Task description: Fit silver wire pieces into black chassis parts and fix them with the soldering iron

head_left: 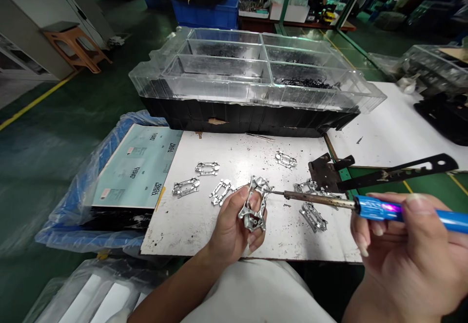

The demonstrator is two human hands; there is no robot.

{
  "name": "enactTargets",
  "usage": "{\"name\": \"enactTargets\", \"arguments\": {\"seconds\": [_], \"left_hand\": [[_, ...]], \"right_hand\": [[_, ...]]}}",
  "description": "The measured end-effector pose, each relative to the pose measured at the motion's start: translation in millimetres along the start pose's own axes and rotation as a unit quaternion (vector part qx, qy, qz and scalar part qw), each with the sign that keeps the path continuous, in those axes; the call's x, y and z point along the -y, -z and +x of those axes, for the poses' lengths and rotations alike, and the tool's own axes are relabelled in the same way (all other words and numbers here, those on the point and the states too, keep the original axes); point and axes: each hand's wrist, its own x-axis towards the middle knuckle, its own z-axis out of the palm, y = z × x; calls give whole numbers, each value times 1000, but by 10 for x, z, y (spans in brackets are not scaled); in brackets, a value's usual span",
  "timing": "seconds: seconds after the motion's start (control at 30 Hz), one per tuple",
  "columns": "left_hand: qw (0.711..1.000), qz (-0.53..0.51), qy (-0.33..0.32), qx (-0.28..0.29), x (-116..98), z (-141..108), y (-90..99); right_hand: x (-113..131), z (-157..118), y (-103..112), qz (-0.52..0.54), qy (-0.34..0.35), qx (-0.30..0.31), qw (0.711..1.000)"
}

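Observation:
My left hand (234, 225) grips a silvery frame-shaped part (253, 211) between thumb and fingers, lifted over the white tabletop. In my right hand (413, 245) is a blue-handled soldering iron (373, 209) with a purple light glowing on its grip. Its thin tip points left and meets, or nearly meets, the upper right edge of the held part. Similar silvery parts lie around: one (207, 168) at the left, another (221, 191) beside my left hand, one (285, 160) farther back, and one (313, 217) below the iron's shaft.
Behind the work area stands a clear divided plastic tray (234, 89) holding small black pieces, on a black base. A dark metal bracket (325, 174) with a long notched arm sits at the right. Left is a blue crate (54, 230) with printed sheets (135, 167). Tweezers (260, 138) lie near the tray.

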Motion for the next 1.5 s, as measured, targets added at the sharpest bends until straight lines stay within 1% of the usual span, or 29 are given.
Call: {"name": "enactTargets", "arguments": {"seconds": [0.4,0.6,0.7,0.77,0.83,1.0,1.2,1.5], "left_hand": [[1000,0,4,-16,-4,-2,-7],[1000,1,5,-10,0,-3,16],[1000,3,-2,-12,-10,5,31],[1000,7,-11,-23,-26,17,37],[999,13,-22,-37,-48,33,37],[996,25,-47,-65,-96,57,14],[995,32,-48,-82,-113,57,-20],[994,48,-57,-83,-119,63,-1]], "right_hand": [[-17,21,-27,-11,9,-3,1000],[-9,26,-26,-10,10,-9,1000],[3,9,-5,-12,-7,-38,999],[15,-13,14,-16,-15,-67,997],[30,-39,24,-21,-21,-78,997],[86,-104,-39,-26,-26,-52,998],[129,-139,-155,-35,-36,-29,998],[119,-145,-170,-33,-38,-19,999]]}}
